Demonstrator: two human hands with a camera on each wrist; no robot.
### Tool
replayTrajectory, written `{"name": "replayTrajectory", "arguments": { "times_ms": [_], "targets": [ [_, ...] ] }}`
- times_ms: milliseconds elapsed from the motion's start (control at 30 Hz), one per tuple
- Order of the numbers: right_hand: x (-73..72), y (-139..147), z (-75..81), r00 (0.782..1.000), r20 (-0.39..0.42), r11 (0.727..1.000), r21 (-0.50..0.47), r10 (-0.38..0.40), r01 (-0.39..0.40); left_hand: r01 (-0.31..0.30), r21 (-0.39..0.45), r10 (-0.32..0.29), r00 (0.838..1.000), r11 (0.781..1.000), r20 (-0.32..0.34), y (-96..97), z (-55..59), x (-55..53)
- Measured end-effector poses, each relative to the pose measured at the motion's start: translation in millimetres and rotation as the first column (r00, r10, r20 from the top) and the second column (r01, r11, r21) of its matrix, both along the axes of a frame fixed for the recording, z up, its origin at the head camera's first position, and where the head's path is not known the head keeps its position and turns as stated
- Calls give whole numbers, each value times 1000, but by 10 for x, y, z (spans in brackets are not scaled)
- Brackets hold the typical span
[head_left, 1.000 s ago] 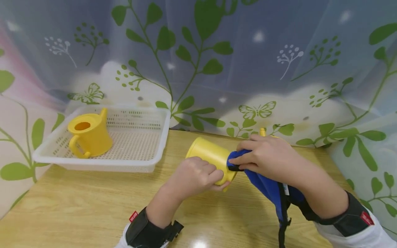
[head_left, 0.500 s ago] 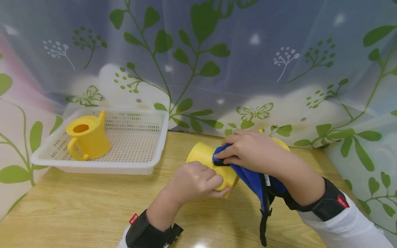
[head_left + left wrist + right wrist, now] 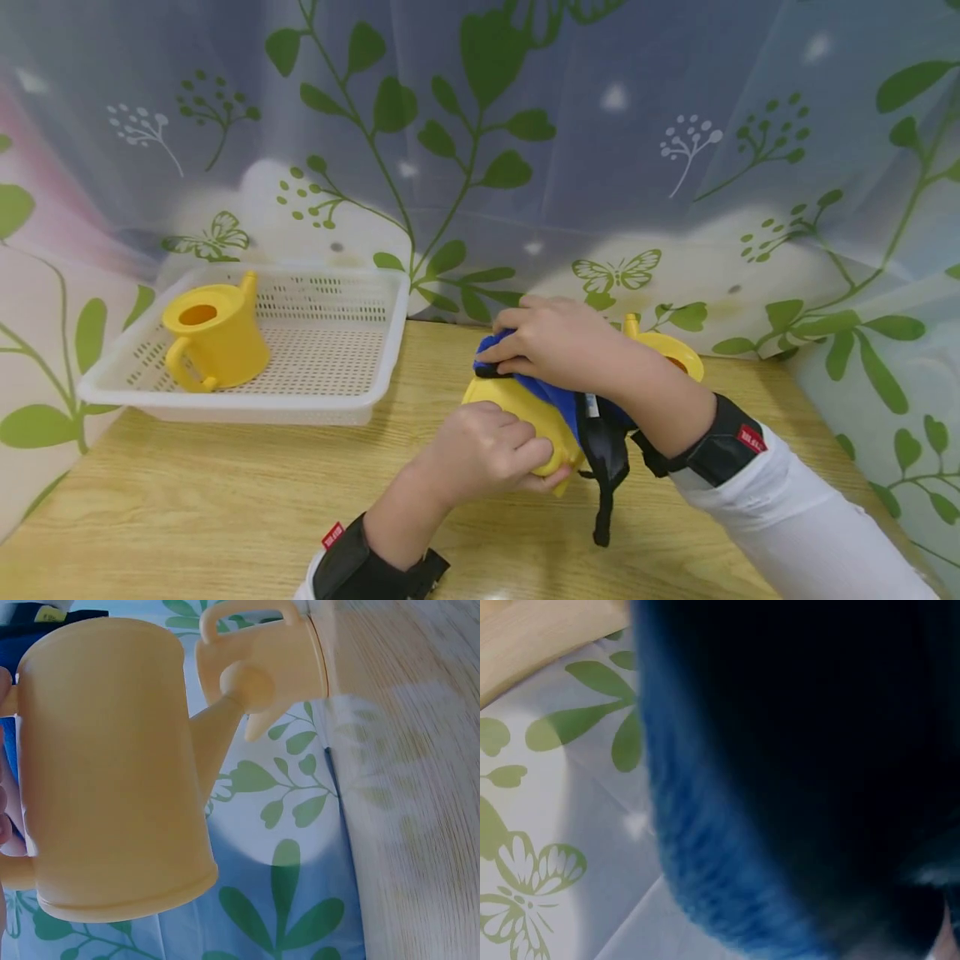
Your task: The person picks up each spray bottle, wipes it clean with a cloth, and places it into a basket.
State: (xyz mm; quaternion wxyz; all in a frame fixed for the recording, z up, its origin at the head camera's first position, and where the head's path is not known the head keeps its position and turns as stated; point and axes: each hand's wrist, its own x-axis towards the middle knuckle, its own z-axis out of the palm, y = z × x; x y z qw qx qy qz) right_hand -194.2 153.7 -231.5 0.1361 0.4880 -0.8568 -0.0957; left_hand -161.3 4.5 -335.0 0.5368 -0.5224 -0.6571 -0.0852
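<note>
Tilted on its side above the table is a yellow watering can, gripped by my left hand on its handle side. Its body and spout fill much of the left wrist view. My right hand holds a blue plush cloth with black edging against the can's upper side, near the base end. A black strap dangles from the cloth. In the right wrist view, the blue pile and a dark area block most of the scene, hiding the fingers. The left fingertips are partly hidden behind the can.
A white perforated basket stands at the back left with another yellow watering can in it. Behind my right forearm is a third watering can, partly hidden. A leaf-print curtain lines the back of the wooden table.
My right hand has slid the blue cloth leftward along the watering can toward its base end, the strap swinging along. My left hand keeps its grip, the can turning slightly and shifting a little.
</note>
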Motion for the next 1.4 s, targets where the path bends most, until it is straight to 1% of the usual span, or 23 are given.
{"name": "replayTrajectory", "arguments": {
  "times_ms": [67, 100, 200, 367, 433, 600, 800, 900, 1033, 1200, 1300, 1400],
  "targets": [
    [-18, -7, -9, 1000, -13, 1000, -7, 13, -13, 1, 7, -1, 1000, 1000, 0, 1, -2, -2],
    [-19, -5, -10, 1000, -5, 1000, -8, 11, -11, 2, 7, -2, 1000, 1000, -4, 0, -3, -5],
    [-11, 30, 2, 999, 36, 1000, 0, -4, 4, 2, 9, -2, 1000, 1000, -9, -7, -6, -16],
    [12, 144, 31, 995, 100, 999, -33, 2, 2, -6, 19, 6, 1000, 1000, -16, -35, -2, -42],
    [26, 191, 40, 993, 115, 999, -42, 6, -2, -7, 25, 7, 1000, 1000, -23, -47, 2, -52],
    [81, 308, 47, 991, 135, 999, -43, -21, 27, -20, 32, 22, 999, 999, -50, -74, 13, -82],
    [162, 464, 85, 978, 192, 996, -24, -83, 89, -45, 36, 47, 997, 998, -53, -111, 17, -120],
    [192, 547, 96, 975, 201, 995, -26, -91, 98, -48, 38, 50, 997, 998, -59, -119, 17, -127],
    [226, 674, 107, 969, 222, 992, -35, -109, 119, -37, 35, 39, 998, 999, -58, -108, 20, -120],
    [241, 800, 120, 957, 263, 990, -43, -119, 135, -23, 36, 26, 996, 999, -82, -83, 20, -110],
    [239, 811, 124, 955, 275, 990, -50, -110, 129, -12, 48, 17, 994, 999, -109, -71, 14, -103],
    [233, 762, 139, 949, 289, 989, -33, -130, 145, -2, 55, 9, 993, 998, -122, -61, 5, -93]
  ]
}}
